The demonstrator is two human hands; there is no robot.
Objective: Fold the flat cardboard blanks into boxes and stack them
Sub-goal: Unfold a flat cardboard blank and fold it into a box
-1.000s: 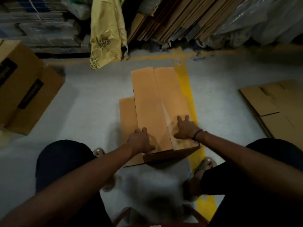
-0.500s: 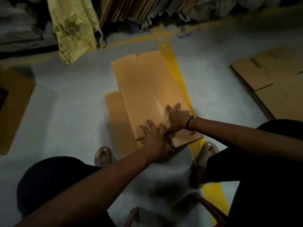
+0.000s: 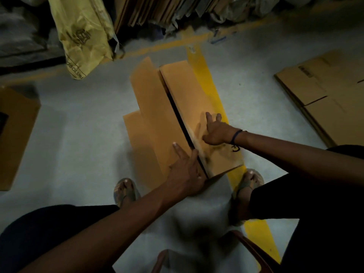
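A half-folded orange-brown cardboard box [image 3: 177, 107] lies on the grey floor between my feet. Its two long top flaps meet along a dark gap down the middle. The left flap [image 3: 151, 107] stands slightly raised at its far end, and a lower side panel sticks out to its left. My left hand [image 3: 186, 172] rests on the near end of the left flap, fingers stretched along the gap. My right hand [image 3: 215, 131] presses down on the right flap [image 3: 185, 91] with fingers spread. Neither hand closes around anything.
A stack of flat cardboard blanks [image 3: 325, 95] lies on the floor at right. A made-up box [image 3: 15, 134] stands at left. A yellow bag [image 3: 84, 36] and leaning cardboard sheets [image 3: 157, 10] fill the back. A yellow floor line [image 3: 206, 79] runs under the box. A reddish chair frame [image 3: 254, 251] is below me.
My left hand slid right, from the near edge to the seam. My right hand stayed on the right flap. The gap between the flaps shows wider, and the view has tilted down.
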